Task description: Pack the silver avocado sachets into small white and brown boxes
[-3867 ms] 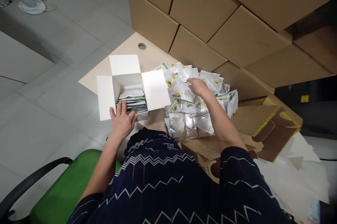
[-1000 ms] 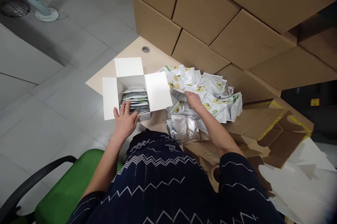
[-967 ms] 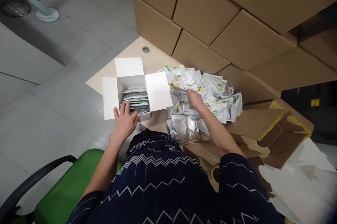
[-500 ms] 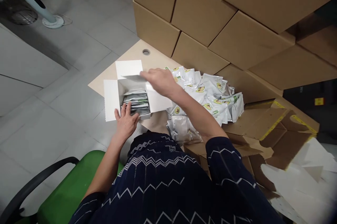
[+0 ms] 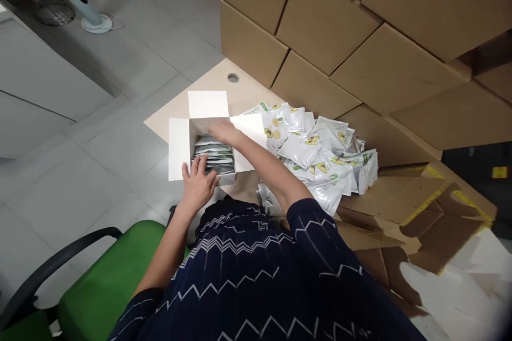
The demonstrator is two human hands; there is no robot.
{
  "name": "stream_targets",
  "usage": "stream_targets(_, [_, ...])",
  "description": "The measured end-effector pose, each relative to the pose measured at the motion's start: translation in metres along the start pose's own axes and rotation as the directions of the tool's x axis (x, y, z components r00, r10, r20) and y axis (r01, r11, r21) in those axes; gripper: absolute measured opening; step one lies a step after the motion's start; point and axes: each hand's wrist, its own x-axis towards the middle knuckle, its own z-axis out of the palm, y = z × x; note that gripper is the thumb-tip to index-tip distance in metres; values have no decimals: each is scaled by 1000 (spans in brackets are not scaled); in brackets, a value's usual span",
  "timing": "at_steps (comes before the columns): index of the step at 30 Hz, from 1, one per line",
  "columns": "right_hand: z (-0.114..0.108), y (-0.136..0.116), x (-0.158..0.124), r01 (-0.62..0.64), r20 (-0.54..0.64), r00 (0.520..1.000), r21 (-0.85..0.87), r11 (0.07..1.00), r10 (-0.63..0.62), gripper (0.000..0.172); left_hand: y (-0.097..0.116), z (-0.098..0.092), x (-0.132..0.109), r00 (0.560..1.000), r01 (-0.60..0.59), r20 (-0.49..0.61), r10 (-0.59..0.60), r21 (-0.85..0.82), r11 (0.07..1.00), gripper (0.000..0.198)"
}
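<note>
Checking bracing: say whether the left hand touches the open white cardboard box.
Touching. Head view: left hand rests on near edge of open white cardboard box.

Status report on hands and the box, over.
Left hand open, bracing white box near side. Right hand inside box over stacked sachets, grip unclear. Loose sachet pile alongside, nothing blocking.

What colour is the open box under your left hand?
The box is plain white, flaps included; the head view shows it best.

Print on the sachets [image 5: 316, 149] is too small — nothing readable.
</note>
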Motion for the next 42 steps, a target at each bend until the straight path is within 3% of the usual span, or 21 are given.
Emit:
stream_targets(3, [1, 1, -15, 11, -37, 999, 88, 996, -8, 29, -1, 0, 0, 1000, -1, 6, 1, -5, 1000, 27])
stream_targets(7, [-6, 14, -58, 124, -344, 938, 240, 963, -35, 35, -2, 0, 1, 1000, -14, -4, 14, -30, 999, 26])
stream_targets(10, [-9, 53, -102, -11, -437, 893, 223, 975, 110, 42, -3, 1, 1, 1000, -21, -14, 21, -45, 999, 24])
stream_targets(13, [-1, 110, -149, -331, -283, 894, 104, 938, 348, 35, -2, 0, 2, 1000, -22, -18, 21, -47, 999, 23])
stream_targets(15, [11, 148, -178, -518, -97, 854, -56, 854, 512, 33, -1, -1, 3, 1000, -22, -14, 22, -47, 999, 22])
stream_targets(19, [51, 199, -229, -602, 65, 768, -265, 753, 637, 60, 1, -3, 4, 1000, -17, -5, 17, -56, 998, 23])
stream_targets(21, [72, 214, -246, -587, 91, 765, -308, 748, 638, 66, 2, -4, 4, 1000, -11, 0, 11, -57, 998, 22])
stream_targets(23, [88, 224, -256, -548, 104, 791, -318, 773, 603, 69, 2, -4, 3, 1000, -6, 6, 6, -61, 998, 22])
stream_targets(26, [101, 231, -261, -512, 92, 823, -305, 803, 560, 70, 2, -6, 3, 1000, -2, 17, 3, -63, 998, 23])
stream_targets(30, [110, 227, -254, -476, 61, 858, -279, 834, 510, 59, 3, -7, 3, 999, 1, 34, 0, -37, 999, 26])
stream_targets(36, [110, 211, -246, -443, -124, 896, -248, 861, 426, 51, 3, -7, 3, 999, -6, 45, 6, 4, 1000, 28])
stream_targets(38, [93, 206, -246, -486, -225, 867, -194, 852, 444, 48, 2, -6, 3, 999, -8, 50, 7, 17, 1000, 29])
stream_targets(42, [35, 187, -251, -536, -485, 738, 1, 844, 469, 48, 1, -4, 3, 999, -9, 43, 9, 13, 1000, 27])
